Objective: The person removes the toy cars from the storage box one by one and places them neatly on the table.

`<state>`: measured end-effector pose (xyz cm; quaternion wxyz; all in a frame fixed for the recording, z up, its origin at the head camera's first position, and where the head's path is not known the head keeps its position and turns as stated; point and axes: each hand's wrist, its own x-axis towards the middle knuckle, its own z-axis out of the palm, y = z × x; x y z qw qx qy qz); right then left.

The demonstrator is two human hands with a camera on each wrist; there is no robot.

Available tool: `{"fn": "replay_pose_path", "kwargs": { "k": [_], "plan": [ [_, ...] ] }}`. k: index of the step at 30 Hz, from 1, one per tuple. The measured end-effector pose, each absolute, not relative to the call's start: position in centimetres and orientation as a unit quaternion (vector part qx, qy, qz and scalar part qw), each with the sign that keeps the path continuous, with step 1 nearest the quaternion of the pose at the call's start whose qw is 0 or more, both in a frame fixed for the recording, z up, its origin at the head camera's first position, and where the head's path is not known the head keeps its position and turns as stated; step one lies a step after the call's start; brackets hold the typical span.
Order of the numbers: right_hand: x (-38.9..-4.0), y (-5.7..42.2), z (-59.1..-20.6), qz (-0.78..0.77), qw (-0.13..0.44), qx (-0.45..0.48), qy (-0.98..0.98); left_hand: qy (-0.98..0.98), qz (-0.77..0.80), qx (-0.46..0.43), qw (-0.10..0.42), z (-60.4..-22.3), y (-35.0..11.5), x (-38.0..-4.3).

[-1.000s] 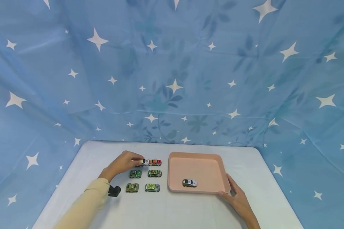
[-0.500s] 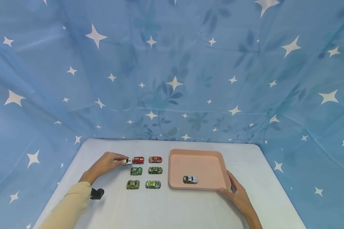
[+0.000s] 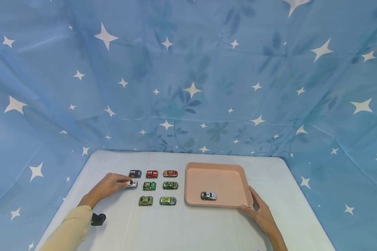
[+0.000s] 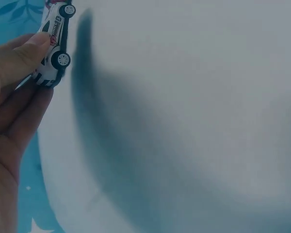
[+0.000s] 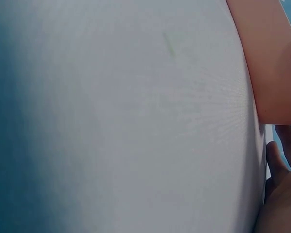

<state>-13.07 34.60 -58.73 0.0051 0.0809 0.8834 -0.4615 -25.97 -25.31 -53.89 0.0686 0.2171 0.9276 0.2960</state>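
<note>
My left hand (image 3: 108,185) pinches a small white toy car (image 3: 132,183) at the left end of the middle row of toy cars; in the left wrist view the white toy car (image 4: 53,46) sits between thumb and fingers (image 4: 17,60). A dark blue car (image 3: 135,173), red cars (image 3: 152,174) and green cars (image 3: 149,186) stand in rows on the white table (image 3: 182,230). My right hand (image 3: 260,212) rests against the near right corner of the pink tray (image 3: 220,205), seen again as the pink tray (image 5: 271,58). A silver car (image 3: 208,196) lies in it.
A blue starred cloth (image 3: 188,76) walls in the table on all sides. A small black object (image 3: 98,219) sits near my left sleeve (image 3: 66,233). Camouflage cars (image 3: 145,201) form the nearest row.
My left hand has carried the white car leftward and nearer, from beside the red cars to the middle row's left end. A dark blue car now shows in the back row. The right hand stays.
</note>
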Motion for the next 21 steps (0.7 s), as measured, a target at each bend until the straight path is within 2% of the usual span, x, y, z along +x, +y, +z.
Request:
{"fn": "replay_pose_path", "kwargs": {
  "k": [21],
  "plan": [
    [-13.3,34.9,-59.2,-0.456,0.002,0.082,0.886,0.926,0.286,0.241,0.061,-55.8,-25.1,-26.0]
  ]
}}
